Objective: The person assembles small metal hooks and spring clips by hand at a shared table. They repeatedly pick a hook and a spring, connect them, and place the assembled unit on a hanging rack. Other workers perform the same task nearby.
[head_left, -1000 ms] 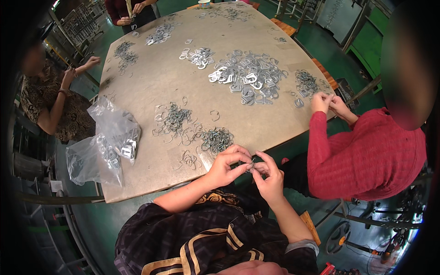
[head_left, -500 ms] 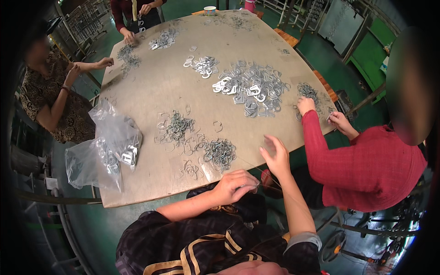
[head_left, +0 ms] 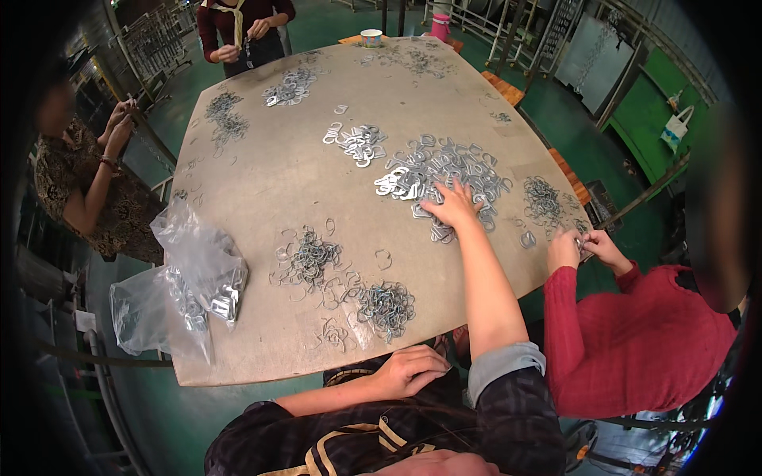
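My right hand (head_left: 456, 205) reaches out over the table (head_left: 278, 178), its fingers spread on the near side of a large pile of flat silver metal loops (head_left: 479, 168). Whether it touches single pieces is unclear. My left hand (head_left: 410, 371) stays at the table's near edge, fingers curled together; what they hold, if anything, is hidden. Just beyond it lies a heap of thin wire rings (head_left: 386, 308), darker than the flat loops. A second heap of wire rings (head_left: 314, 258) sits farther left, with loose ones scattered between.
A clear plastic bag (head_left: 186, 238) with metal pieces stands at the left edge. Smaller piles of flat loops (head_left: 361, 144) lie farther back. A person in red (head_left: 627, 341) works close on my right; others stand left and at the far side. A paper cup (head_left: 371, 37) is far back.
My right hand has moved from the near edge forward onto the flat-loop pile. My left hand stays near the edge. The co-worker in red has drawn a hand back from the ring heap.
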A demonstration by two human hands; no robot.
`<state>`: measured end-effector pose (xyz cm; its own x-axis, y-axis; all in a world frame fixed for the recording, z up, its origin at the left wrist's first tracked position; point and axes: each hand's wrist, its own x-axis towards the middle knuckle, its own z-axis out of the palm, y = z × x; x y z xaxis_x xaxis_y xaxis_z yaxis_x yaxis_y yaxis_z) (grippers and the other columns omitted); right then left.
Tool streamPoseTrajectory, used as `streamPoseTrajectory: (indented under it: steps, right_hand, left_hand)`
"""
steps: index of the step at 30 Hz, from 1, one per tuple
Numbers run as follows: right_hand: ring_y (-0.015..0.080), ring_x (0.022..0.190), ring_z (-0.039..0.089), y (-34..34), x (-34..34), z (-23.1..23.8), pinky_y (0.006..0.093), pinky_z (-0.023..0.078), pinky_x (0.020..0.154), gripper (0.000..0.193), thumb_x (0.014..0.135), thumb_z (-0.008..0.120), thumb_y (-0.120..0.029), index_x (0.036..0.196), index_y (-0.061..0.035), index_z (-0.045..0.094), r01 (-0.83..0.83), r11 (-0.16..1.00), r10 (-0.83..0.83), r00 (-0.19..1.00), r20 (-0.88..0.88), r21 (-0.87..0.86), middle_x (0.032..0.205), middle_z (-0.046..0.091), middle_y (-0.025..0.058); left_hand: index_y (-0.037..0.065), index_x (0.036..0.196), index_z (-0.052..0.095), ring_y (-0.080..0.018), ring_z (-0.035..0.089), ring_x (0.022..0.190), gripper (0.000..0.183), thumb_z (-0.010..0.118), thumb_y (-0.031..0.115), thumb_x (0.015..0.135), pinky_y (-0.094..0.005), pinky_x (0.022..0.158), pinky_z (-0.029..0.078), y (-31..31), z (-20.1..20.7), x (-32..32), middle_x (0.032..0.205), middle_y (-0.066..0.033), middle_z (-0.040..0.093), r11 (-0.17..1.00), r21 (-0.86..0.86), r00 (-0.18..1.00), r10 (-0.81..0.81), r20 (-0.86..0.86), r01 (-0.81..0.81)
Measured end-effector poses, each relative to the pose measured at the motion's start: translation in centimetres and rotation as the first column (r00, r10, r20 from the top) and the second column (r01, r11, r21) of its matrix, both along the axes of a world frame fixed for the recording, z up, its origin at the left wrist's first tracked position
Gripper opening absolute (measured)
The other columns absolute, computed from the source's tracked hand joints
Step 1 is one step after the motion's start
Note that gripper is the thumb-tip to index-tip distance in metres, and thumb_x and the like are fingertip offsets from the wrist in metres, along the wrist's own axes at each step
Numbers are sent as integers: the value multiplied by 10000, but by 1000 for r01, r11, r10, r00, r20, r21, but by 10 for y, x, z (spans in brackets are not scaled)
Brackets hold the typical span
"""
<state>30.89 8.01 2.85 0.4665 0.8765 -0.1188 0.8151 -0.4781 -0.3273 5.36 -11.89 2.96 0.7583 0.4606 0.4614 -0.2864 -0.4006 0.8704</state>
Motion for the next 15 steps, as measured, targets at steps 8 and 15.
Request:
streamPoseTrajectory:
  steps: [8,15]
  right_hand:
    - [343,1361,346,-62,-5,-31,589,272,1095,484,842,682,-351,1296,-232,570,-240,961,241,970,6,140,1401,478,74]
    - [338,1253,460,-146,-23,-41,562,308,1061,448,829,697,-229,1250,-117,595,-306,867,328,945,12,393,1299,553,111]
  left_hand:
    - [-20,908,660,-261,665,855,113,684,-44,801,-334,731,537,3,0,3,932,-133,685,1000,18,1000,-14,-10,14]
    - [-12,914,652,-262,666,847,114,684,-29,806,-335,729,531,-2,-1,1,923,-126,683,998,60,1000,-22,-11,23]
